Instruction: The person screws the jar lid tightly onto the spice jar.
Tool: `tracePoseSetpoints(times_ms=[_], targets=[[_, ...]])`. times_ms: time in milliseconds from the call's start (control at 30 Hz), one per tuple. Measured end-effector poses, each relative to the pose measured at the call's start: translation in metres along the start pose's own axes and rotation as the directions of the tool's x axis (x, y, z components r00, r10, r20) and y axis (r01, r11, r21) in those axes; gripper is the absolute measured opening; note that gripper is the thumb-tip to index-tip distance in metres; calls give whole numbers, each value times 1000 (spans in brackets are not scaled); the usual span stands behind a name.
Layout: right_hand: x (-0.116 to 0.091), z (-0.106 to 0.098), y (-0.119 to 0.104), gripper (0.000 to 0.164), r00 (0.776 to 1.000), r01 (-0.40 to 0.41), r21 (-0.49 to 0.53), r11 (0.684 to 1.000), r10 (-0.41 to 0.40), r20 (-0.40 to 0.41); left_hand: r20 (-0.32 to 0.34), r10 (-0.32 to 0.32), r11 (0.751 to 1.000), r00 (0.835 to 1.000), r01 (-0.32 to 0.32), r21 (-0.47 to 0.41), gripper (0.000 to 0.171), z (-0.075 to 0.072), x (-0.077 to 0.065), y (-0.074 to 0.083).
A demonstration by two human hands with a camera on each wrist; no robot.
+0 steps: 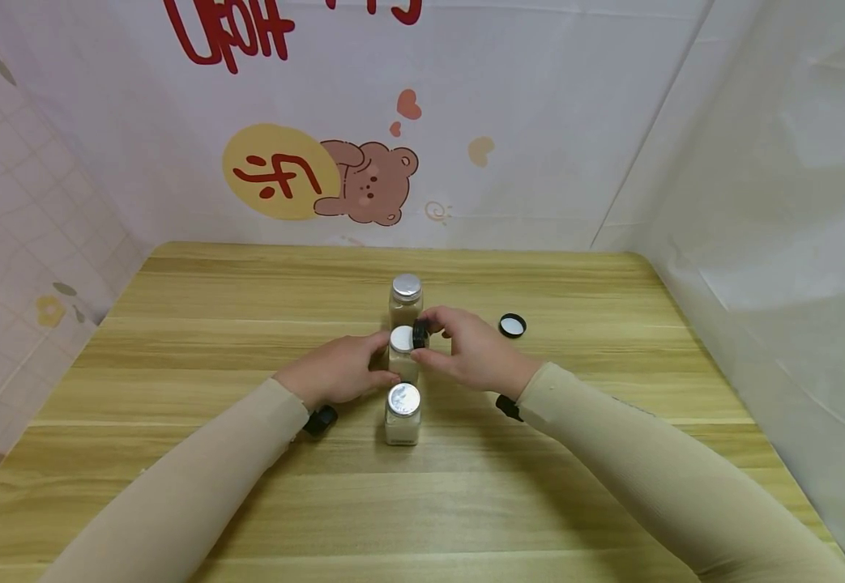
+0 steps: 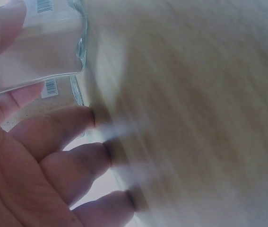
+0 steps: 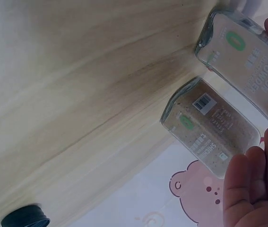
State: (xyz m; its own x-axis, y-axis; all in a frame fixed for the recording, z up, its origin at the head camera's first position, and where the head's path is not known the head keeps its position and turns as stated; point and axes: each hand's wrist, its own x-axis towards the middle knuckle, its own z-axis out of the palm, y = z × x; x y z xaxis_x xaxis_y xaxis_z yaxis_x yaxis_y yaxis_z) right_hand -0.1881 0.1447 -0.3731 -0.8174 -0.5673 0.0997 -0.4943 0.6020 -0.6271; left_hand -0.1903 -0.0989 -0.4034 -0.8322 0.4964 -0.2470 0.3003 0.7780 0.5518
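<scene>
The front jar (image 1: 403,429) is standing just below the frame's centre, and right behind it the left hand (image 1: 342,368) is gripping the middle jar (image 1: 403,368) while the right hand (image 1: 476,348) is pinching a black lid (image 1: 419,334) on edge beside its white top. By my reckoning, good handling is keeping that jar firmly planted and the lid pinched by its rim, without knocking the back jar (image 1: 406,304) that's standing farther up.
</scene>
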Motion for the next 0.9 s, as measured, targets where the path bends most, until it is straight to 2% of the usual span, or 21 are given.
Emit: tracePoseSetpoints(times_ms=[300, 700, 900], targets=[[1, 3, -2, 40, 999, 31, -5, 999, -31, -23, 0, 2, 1000, 1000, -2, 5, 32, 1, 0, -1], [5, 5, -9, 34, 997, 67, 4, 998, -67, -28, -1, -8, 1000, 1000, 8, 8, 39, 2, 0, -1], [6, 6, -9, 32, 996, 79, -3, 997, -79, -30, -7, -7, 1000, 1000, 7, 16, 47, 1, 0, -1]])
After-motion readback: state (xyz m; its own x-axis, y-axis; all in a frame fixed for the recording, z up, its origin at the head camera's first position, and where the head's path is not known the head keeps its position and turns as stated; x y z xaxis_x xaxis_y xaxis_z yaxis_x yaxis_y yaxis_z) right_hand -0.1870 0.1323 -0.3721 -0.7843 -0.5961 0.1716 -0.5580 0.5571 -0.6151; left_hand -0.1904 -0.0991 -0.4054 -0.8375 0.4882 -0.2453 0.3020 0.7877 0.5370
